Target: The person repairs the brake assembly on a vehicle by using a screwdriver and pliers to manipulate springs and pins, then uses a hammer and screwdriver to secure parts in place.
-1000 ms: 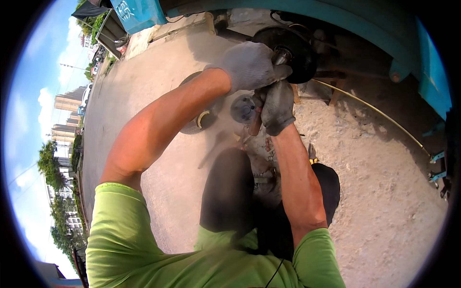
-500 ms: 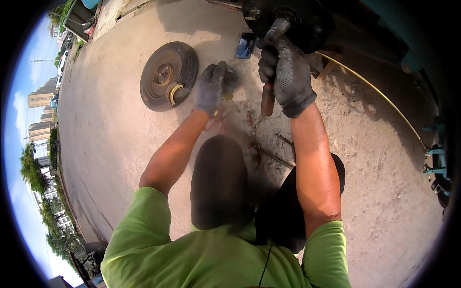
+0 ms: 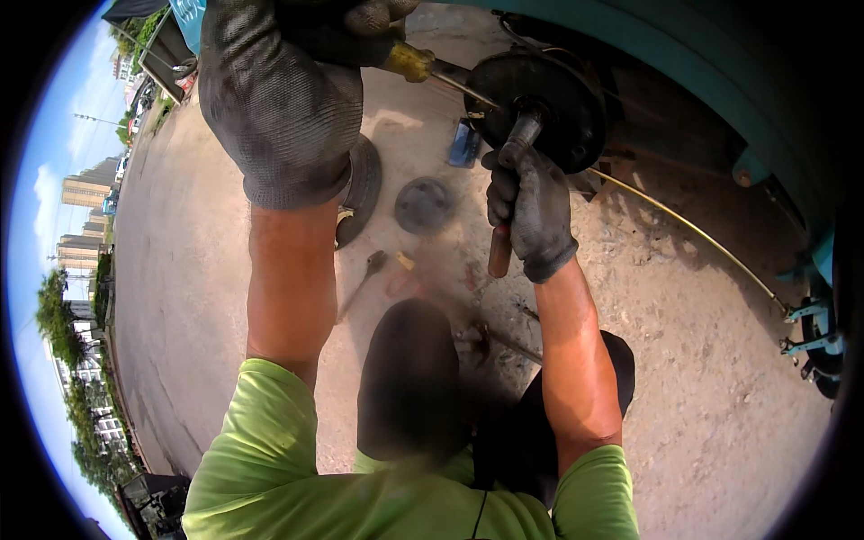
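Observation:
A screwdriver (image 3: 412, 63) with a yellow and black handle is in my left hand (image 3: 283, 108), a dark grey glove close to the camera at the upper left. The fingers are wrapped round it. Its metal shaft points right, and the tip appears to meet the edge of a black round wheel plate (image 3: 576, 112). From that plate's middle a bare metal axle stub (image 3: 519, 139) sticks out toward me. Just below the stub, my gloved right hand (image 3: 543, 216) is closed round a tool with a reddish-brown handle (image 3: 499, 252); its upper end is hidden.
A tyred wheel (image 3: 364, 189) lies behind my left wrist. Near it on the concrete are a dark round disc (image 3: 425, 205), a phone-like blue-black slab (image 3: 464, 144) and a bar tool (image 3: 515, 346). A teal vehicle frame (image 3: 697, 85) arches overhead, with a yellowish rod (image 3: 688, 219) below.
My left hand has risen from the ground area to the upper left, and the screwdriver now reaches the plate. The disc shows uncovered. My right hand keeps its grip near the stub.

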A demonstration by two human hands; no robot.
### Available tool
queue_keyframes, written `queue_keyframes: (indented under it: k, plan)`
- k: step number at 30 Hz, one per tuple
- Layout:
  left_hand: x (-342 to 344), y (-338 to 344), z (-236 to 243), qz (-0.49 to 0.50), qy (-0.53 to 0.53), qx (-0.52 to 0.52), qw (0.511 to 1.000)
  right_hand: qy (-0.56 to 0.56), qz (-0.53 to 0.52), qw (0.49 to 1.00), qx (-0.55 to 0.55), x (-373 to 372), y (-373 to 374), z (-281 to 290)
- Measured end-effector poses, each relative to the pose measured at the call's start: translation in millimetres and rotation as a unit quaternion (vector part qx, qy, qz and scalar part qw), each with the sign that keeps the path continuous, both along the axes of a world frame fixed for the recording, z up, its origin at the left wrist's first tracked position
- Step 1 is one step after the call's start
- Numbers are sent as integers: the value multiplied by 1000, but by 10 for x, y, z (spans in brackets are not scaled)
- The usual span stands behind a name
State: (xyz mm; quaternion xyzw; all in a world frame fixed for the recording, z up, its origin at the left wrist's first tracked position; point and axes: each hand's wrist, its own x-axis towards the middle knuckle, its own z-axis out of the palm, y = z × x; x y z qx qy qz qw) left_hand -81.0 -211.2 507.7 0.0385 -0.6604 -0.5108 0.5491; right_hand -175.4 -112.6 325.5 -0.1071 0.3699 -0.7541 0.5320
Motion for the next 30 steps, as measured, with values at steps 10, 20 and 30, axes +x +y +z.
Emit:
queue_keyframes:
  k: [10,20,30]
  plan:
    - [-456,258,-2,46,56,38,997,15,6,1000,-8,-22,7,-6]
    - [-431,-203,-153,-191,116,-15,975,25,2,1000,-3,-8,6,18]
    - [80,-522,-672,-37,134,165,976,37,3,999,-3,-5,27,14]
